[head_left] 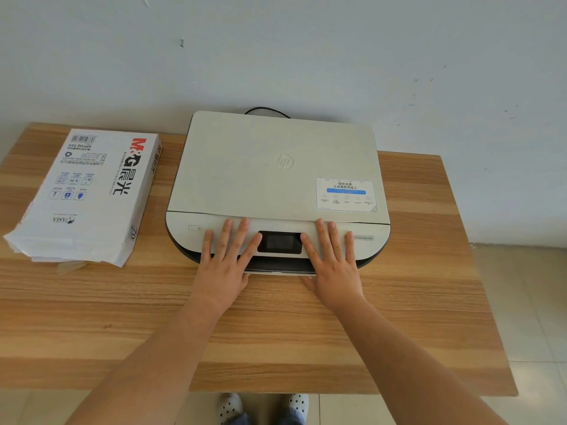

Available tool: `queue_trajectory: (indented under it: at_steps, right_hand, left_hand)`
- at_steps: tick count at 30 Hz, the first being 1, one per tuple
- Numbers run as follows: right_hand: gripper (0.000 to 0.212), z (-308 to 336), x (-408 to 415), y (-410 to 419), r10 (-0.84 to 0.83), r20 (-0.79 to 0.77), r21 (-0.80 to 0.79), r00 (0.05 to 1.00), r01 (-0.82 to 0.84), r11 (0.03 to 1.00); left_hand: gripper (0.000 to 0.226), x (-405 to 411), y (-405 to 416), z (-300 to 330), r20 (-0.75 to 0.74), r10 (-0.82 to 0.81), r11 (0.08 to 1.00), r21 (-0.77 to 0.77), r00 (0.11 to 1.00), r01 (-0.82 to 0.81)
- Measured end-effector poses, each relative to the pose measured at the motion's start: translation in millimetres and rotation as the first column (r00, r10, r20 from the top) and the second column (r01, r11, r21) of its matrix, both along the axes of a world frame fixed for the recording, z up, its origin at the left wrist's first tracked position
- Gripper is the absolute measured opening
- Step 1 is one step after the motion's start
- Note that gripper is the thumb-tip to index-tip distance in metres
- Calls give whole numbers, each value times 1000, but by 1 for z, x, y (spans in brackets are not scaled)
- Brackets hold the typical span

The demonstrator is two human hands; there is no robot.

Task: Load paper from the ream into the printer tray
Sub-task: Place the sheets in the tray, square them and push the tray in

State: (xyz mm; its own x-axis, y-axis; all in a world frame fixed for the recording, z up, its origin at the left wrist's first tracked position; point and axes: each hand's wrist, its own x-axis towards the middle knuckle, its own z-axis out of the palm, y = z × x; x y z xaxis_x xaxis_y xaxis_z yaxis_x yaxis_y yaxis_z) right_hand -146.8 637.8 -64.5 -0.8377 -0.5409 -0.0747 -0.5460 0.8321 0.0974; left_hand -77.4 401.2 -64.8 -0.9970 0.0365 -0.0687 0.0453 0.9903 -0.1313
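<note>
A flat white printer (276, 167) sits at the back middle of the wooden table (276, 326), with a small dark screen (279, 242) on its front panel. Its paper tray (277, 269) shows as a dark slot with a thin white edge at the front, between my hands. My left hand (225, 262) lies flat on the front panel left of the screen, fingers spread. My right hand (333, 262) lies flat to the right of the screen, thumb near the tray edge. The white ream of paper (89, 197) lies left of the printer, its near end torn open.
A black cable (267, 110) loops behind the printer against the pale wall. A label sticker (345, 194) sits on the lid's right front corner. Tiled floor lies to the right, and my shoes (264, 406) show below the table's near edge.
</note>
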Motion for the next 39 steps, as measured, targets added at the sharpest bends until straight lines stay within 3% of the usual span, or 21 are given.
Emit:
queue_trajectory:
  at_steps: [9,17,22,39]
  right_hand:
    - [106,-8,-2,-1,1,-37,-22,999,-2,1000]
    - [117,-15,-3,-2,8,-72,-25,997,-10,1000]
    - [111,-16,-2,-4,11,-75,-30,997,-13,999]
    - [105,15,8,-8,-50,40,42,998,48,998]
  left_hand:
    - [110,-2,-1,-9,-42,-12,1000,-4,999,12]
    - [112,-4,-1,-18,-85,-35,999,-18,996,34]
    - [115,-5,-2,-22,-107,-42,999,-27,993,39]
    - [98,1,6,13,43,24,1000,1,999,-24]
